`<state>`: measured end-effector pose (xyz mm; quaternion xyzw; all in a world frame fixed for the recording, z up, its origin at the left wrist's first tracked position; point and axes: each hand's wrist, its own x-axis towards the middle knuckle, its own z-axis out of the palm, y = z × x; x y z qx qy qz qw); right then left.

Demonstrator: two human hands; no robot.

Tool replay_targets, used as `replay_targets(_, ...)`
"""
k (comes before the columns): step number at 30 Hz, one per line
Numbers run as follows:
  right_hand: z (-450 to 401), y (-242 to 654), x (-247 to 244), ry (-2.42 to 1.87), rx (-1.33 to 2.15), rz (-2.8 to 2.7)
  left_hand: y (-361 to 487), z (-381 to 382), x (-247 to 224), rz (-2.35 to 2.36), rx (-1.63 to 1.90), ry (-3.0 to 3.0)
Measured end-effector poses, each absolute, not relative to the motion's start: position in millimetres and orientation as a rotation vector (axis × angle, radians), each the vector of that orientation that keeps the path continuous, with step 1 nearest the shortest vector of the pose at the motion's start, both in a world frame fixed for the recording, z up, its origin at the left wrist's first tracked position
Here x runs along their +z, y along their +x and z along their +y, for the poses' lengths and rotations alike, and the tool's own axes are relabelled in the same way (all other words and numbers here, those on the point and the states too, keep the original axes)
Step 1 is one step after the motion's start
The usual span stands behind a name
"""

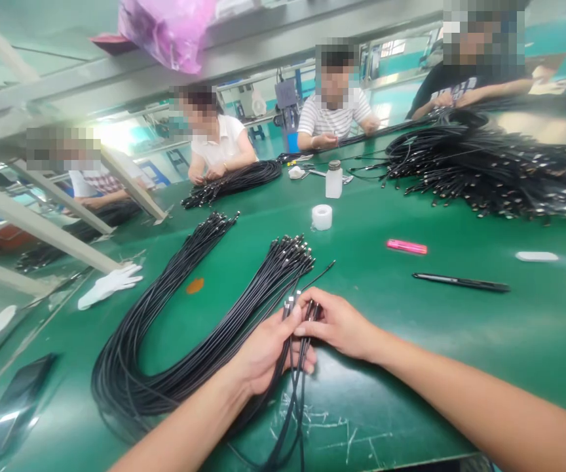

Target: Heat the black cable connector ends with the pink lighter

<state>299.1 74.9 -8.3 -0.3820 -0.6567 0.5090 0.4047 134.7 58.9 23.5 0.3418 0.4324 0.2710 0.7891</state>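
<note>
Near the front of the green table, my left hand (268, 351) is closed around several black cables (293, 400), their metal-tipped connectors standing up between thumb and fingers. My right hand (335, 324) pinches connector ends of the same cables, its fingertips right beside the left thumb. The cable tails hang down toward the table's front edge. Left of my hands a big U-shaped bundle of black cables (165, 387) lies on the table, both connector ends pointing away from me.
Beyond are a white tape roll (321, 217), a bottle (333, 181) and a cable pile (499, 164). A pink object (407, 246) and black pen (460, 282) lie right; a white glove (111, 286) and dark phone-like object (12, 410) left. Several people sit across the green table (460, 354).
</note>
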Motion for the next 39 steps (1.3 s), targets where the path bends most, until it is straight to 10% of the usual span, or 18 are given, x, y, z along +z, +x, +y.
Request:
replay_targets(13,77,307,-9,-0.770,0.919,-2.121,123,64,6,0.814,0.581,0.832)
replay_targets(21,152,431,-16,-2.129,-0.062,-1.715,115,67,9,0.800,0.533,0.738)
replay_targets(34,140,394,-16,-1.968,0.176,-1.893,112,68,-1,0.872,0.609,0.797)
replay_targets(39,107,332,6,-1.358,1.123,-1.679,114,66,-2,0.895,0.654,0.817)
